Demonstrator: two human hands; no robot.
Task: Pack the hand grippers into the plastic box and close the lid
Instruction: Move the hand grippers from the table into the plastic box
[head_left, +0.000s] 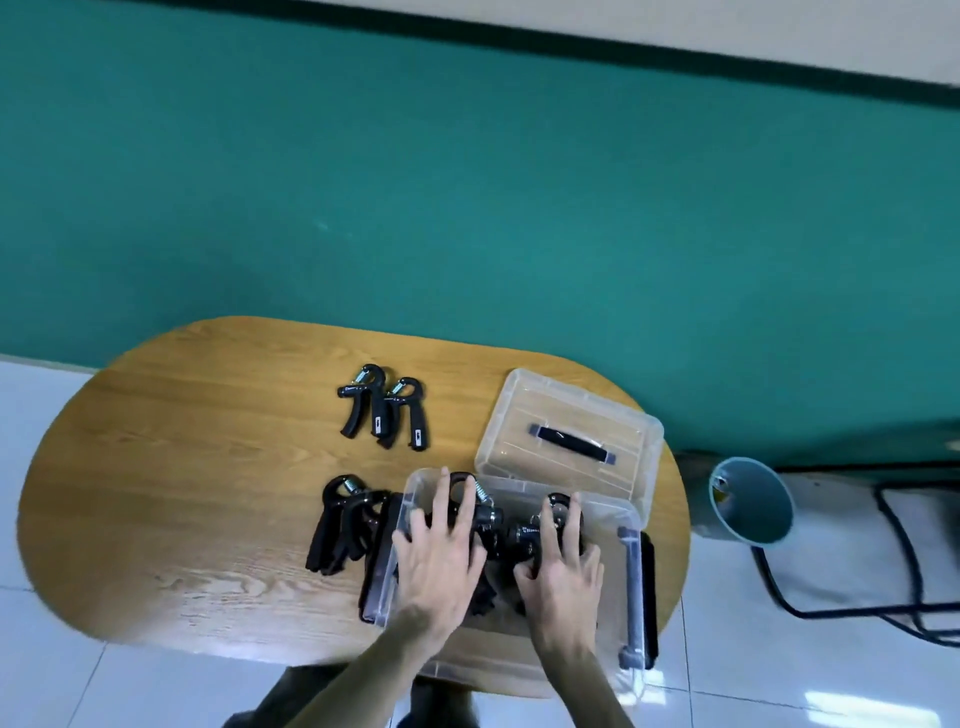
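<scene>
A clear plastic box (631, 582) stands open on the right part of the wooden table (208, 519). Both hands reach down into it. My left hand (441, 551) lies with fingers spread on a black hand gripper (480, 506) inside the box. My right hand (563, 561) rests on another black hand gripper (524, 538) beside it, fingers curled around it. The clear lid (571, 436) with its dark handle lies flat behind the box. Two hand grippers (384, 410) lie at the table's middle back. A pile of hand grippers (343, 525) sits just left of the box.
The table is oval and ends close behind the lid, at a green wall. A grey-blue bin (753, 504) stands on the tiled floor to the right, with black cables (904, 571) beyond it. The table's left half is bare wood.
</scene>
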